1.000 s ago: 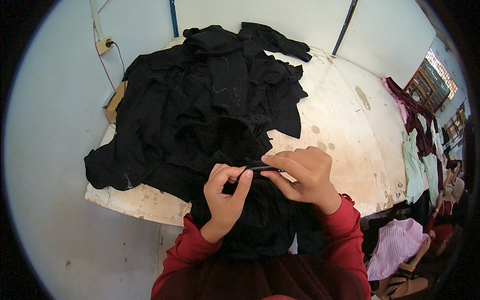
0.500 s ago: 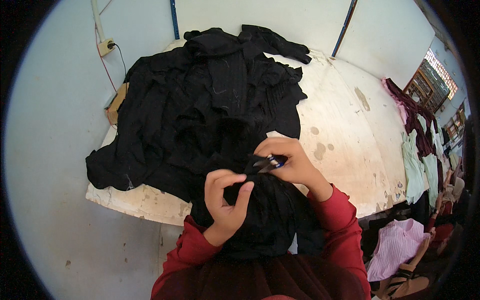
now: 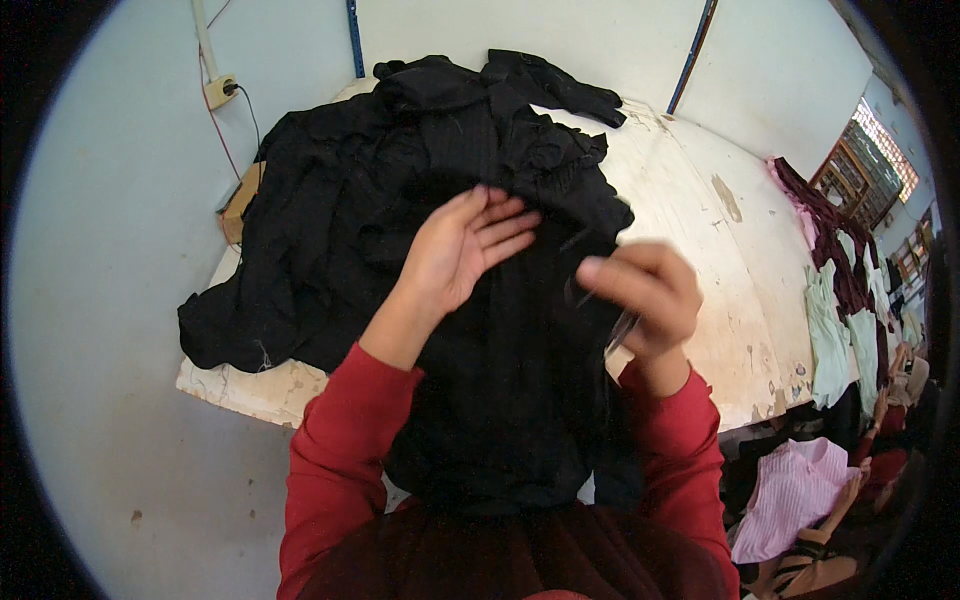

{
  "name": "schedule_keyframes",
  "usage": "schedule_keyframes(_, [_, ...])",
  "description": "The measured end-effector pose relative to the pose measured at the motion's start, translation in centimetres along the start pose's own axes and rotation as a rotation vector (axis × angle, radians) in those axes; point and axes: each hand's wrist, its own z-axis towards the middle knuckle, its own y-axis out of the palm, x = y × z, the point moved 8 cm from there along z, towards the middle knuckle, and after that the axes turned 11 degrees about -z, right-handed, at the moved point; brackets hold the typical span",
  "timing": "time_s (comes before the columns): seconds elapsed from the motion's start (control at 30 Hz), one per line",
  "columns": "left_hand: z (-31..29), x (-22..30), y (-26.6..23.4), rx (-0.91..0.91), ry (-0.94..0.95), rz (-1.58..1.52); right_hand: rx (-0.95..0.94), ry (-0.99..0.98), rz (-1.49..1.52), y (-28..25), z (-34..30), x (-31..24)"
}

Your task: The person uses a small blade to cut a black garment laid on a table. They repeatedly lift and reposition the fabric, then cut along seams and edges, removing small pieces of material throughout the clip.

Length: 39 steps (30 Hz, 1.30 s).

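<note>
Here we are, and your left hand is up in the middle of the frame, palm showing, fingers stretched out and slightly fanned toward the upper right. Its topmost fingertips meet the black cloth; whether they pinch a fold of it, I cannot tell. Over to the right of centre, your right hand is a blur, fingers curled in, clasping a small metal tool whose shiny part pokes out below the fingers. It's too smeared to make out its exact shape. The two hands are apart, with dark fabric between them.

And that black cloth fills the centre and left of the frame, rumpled and heaped on the pale worktop, spilling over the near edge and down toward your lap at the lower centre. Loose pale threads cling to its lower-left corner. Your red sleeves come up from the bottom on both sides of it.

Upper left, a wall socket with a plug in it, and below that a brown box beside the cloth. Far right, maroon fabric and mint-green garments drape down the table's edge. Lower right, a pink striped garment, with another person's arm right alongside it.
</note>
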Motion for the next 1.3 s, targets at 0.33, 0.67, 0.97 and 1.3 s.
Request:
schedule_keyframes(0.33, [-3.2, 1.7, 5.7, -0.416, 0.417, 1.186, -0.072, 0.492, 0.144, 1.7, 2.6, 12.1])
schedule_keyframes(0.67, [-4.4, 16.3, 12.9, 0.032, 1.907, 1.724, 0.391, 0.198, 0.073, -4.6, 7.0, 14.3])
schedule_keyframes(0.97, [-10.6, 1.7, -1.9, -0.159, 0.884, 1.688, -0.661, 0.627, 0.186, 3.8, -16.1, 5.0])
schedule_keyframes(1.3, [-9.6, -10.8, -8.0, 0.143, -0.167, -0.272, -0.527, 0.69, 0.292, 3.4, -15.8, 0.5])
